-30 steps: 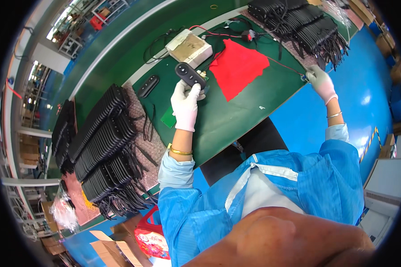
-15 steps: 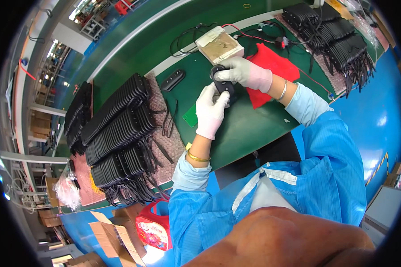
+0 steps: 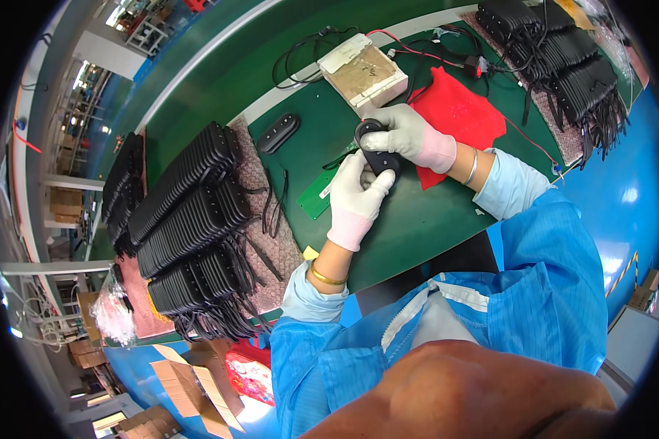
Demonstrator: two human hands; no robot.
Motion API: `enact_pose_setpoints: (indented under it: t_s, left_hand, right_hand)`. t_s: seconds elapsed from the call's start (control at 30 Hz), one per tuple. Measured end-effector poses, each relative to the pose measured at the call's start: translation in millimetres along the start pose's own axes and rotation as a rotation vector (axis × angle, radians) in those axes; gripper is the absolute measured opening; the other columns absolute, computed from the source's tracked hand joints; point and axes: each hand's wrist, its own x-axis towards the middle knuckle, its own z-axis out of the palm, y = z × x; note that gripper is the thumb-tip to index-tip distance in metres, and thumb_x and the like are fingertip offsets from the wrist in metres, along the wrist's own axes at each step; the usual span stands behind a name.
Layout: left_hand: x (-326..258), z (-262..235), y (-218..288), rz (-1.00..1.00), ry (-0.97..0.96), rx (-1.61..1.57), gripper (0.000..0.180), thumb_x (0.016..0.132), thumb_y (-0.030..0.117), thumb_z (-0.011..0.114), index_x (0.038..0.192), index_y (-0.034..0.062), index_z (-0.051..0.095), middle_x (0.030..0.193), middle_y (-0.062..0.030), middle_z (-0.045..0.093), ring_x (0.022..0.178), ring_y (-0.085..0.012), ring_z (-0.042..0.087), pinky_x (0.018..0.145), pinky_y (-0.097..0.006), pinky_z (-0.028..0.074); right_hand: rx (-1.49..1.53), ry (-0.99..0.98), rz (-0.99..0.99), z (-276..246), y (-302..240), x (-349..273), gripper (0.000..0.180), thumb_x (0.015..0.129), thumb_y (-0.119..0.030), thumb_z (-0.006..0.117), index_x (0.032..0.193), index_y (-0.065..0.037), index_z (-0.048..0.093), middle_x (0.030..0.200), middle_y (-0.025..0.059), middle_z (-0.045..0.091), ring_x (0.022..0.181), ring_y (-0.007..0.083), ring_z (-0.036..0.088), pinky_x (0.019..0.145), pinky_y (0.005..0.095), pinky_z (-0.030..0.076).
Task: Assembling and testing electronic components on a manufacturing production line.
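Note:
Both my hands wear white gloves and meet over the green table, holding one black oblong plastic device (image 3: 381,162) with rounded ends. My left hand (image 3: 354,196) grips its near end, thumb on top. From the far right side, my right hand (image 3: 411,137) closes on the upper end, its thumb pressed against the face. Fingers hide much of the device. A green card (image 3: 316,194) with a small white label lies just left of my left hand. Another black oblong device (image 3: 279,133) rests on the table farther left.
Rows of black devices with cords (image 3: 190,197) cover a pinkish mat on the left; more stacks (image 3: 582,88) stand far right. Beyond my hands sits a whitish box (image 3: 365,73). A red cloth (image 3: 461,110) lies beside my right hand. An open carton (image 3: 190,388) is on the floor.
My hands, still on the black device, appear slightly lower and farther right in the picture, and the view has shifted a little. More of the green card shows beside my left hand.

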Motion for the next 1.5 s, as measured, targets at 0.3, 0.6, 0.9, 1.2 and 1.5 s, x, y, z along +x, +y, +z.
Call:
enact_pose_setpoints:
  t_s: [0.3, 0.6, 0.9, 1.2, 1.5]
  left_hand:
    - [-3, 1, 1, 0.043, 0.021, 0.08, 0.028, 0.077, 0.002, 0.07, 0.104, -0.0013, 0.062, 0.083, -0.0033, 0.053, 0.06, -0.0095, 0.047, 0.056, -0.022, 0.042]
    - [-5, 0, 0, 0.038, 0.025, 0.109, 0.029, 0.078, 0.003, 0.069, 0.106, -0.0013, 0.062, 0.082, -0.0034, 0.053, 0.061, -0.0099, 0.048, 0.057, -0.022, 0.043]
    - [-3, 0, 6, -0.003, -0.017, -0.052, 0.038, 0.08, 0.002, 0.068, 0.117, -0.0038, 0.061, 0.085, -0.0048, 0.057, 0.059, -0.0106, 0.052, 0.055, -0.022, 0.045]
    - [0, -3, 2, 0.044, 0.04, -0.222, 0.042, 0.082, 0.001, 0.067, 0.122, -0.0051, 0.058, 0.087, -0.008, 0.062, 0.059, -0.0105, 0.055, 0.054, -0.021, 0.048]
    - [-3, -2, 10, -0.002, 0.038, -0.275, 0.043, 0.083, 0.001, 0.066, 0.123, -0.0054, 0.056, 0.087, -0.0095, 0.063, 0.061, -0.0106, 0.056, 0.055, -0.021, 0.049]
  right_hand:
    - [0.005, -0.016, -0.051, 2, -3, -3, 0.015, 0.083, -0.012, 0.063, 0.092, 0.0, 0.067, 0.085, 0.0037, 0.066, 0.075, 0.0109, 0.055, 0.072, 0.0221, 0.046]
    - [-0.001, -0.028, -0.069, 3, 1, -3, 0.016, 0.083, -0.012, 0.062, 0.093, 0.0, 0.066, 0.085, 0.004, 0.066, 0.074, 0.0113, 0.054, 0.072, 0.0227, 0.046]
    - [-0.392, 0.01, -0.074, -13, -27, -21, 0.033, 0.085, -0.019, 0.062, 0.111, 0.001, 0.064, 0.1, 0.0096, 0.068, 0.089, 0.0176, 0.06, 0.082, 0.0289, 0.048]
    - [-1.7, 0.621, -0.089, -149, -13, -175, 0.052, 0.088, -0.037, 0.062, 0.129, -0.006, 0.056, 0.127, 0.013, 0.059, 0.121, 0.0337, 0.051, 0.104, 0.0417, 0.041]
    - [-1.466, 0.835, -0.392, -166, 13, -209, 0.051, 0.095, -0.042, 0.055, 0.125, -0.002, 0.058, 0.127, 0.0137, 0.059, 0.12, 0.034, 0.053, 0.104, 0.0424, 0.042]
